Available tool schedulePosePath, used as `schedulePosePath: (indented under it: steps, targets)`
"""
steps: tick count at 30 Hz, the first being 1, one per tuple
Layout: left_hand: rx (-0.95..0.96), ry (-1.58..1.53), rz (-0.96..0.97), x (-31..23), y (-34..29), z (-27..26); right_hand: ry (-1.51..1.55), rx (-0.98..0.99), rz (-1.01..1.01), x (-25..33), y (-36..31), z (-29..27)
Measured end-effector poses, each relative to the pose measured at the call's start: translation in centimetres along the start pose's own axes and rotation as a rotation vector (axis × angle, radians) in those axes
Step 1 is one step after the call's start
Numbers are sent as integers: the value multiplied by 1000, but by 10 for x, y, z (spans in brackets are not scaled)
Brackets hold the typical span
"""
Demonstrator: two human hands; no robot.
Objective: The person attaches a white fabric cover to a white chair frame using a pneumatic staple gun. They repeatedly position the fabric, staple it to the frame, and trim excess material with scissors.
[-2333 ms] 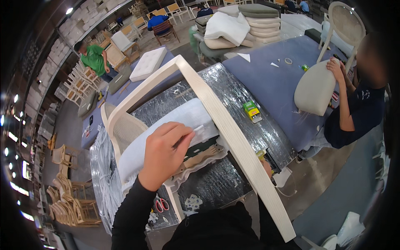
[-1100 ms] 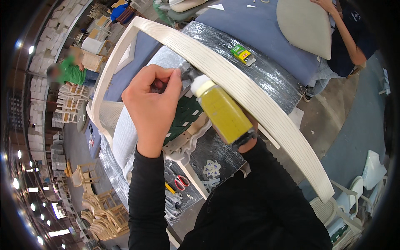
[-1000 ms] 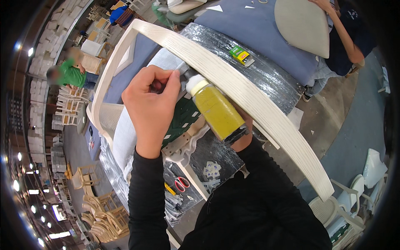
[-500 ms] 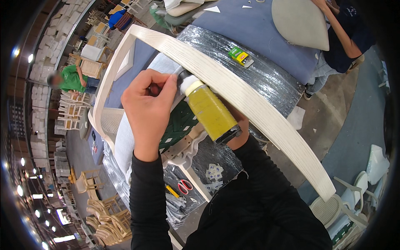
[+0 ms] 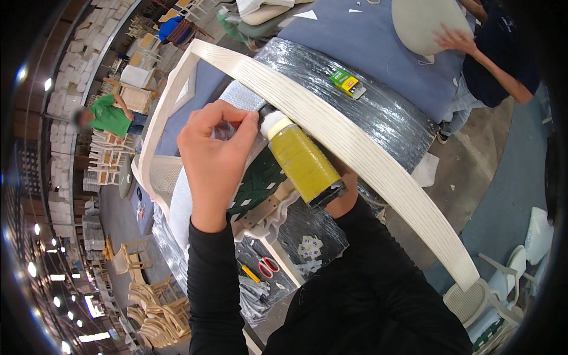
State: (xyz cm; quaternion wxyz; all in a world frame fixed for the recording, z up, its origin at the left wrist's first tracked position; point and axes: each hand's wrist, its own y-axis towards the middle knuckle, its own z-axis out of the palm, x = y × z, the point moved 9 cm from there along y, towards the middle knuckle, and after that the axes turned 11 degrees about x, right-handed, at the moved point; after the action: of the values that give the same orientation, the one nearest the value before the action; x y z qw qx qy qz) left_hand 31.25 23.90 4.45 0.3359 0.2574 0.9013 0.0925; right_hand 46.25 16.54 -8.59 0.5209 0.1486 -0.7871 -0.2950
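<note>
A yellow cylindrical tool (image 5: pixel 305 164), with a pale neck and black ends, hangs in front of me against a pale wooden chair frame (image 5: pixel 337 127). My right hand (image 5: pixel 344 198) grips it from behind; its fingers are hidden. Thumb and forefinger of my left hand (image 5: pixel 216 148) are pinched together beside the tool's black tip. Whatever lies between them cannot be made out. Under my hands is the tilted chair's seat, showing dark green webbing (image 5: pixel 257 183), white fabric (image 5: pixel 184 192) and a ruffled pale edge (image 5: pixel 275 222).
On the plastic-wrapped bench lie red-handled scissors (image 5: pixel 268 267), a yellow-handled tool (image 5: pixel 251 273), small white pieces (image 5: pixel 310 245) and a green-yellow box (image 5: pixel 348 83). At the far right a co-worker handles a grey cushion (image 5: pixel 423 29). Chairs (image 5: pixel 512 272) stand lower right.
The view has shifted slightly, and my hands and the tool stay at the same spot on the frame. The co-worker's hand has moved down over the grey cushion.
</note>
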Motion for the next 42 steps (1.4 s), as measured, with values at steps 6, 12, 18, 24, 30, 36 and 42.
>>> schedulePosePath:
  steps: [6, 12, 18, 24, 30, 36, 42]
  targets:
    - [117, -36, -22, 9, 16, 1, -6, 6, 9, -3, -1, 2]
    - [78, -65, -95, 23, 15, 0, -8, 14, 16, -3, -1, 3]
    - [68, -70, -107, 24, 12, 1, -12, 5, 19, -3, 5, 3]
    - [76, -39, -120, 25, 12, 3, -15, -12, 30, -3, 12, 3]
    - [162, -89, -128, 21, 16, 2, 31, 43, 186, -9, -11, 5]
    - [267, -249, -13, 39, 6, -21, 973, 137, 828, 39, -41, 31]
    - [394, -228, -276, 126, -31, -46, 1953, -171, 775, 127, -26, 63]
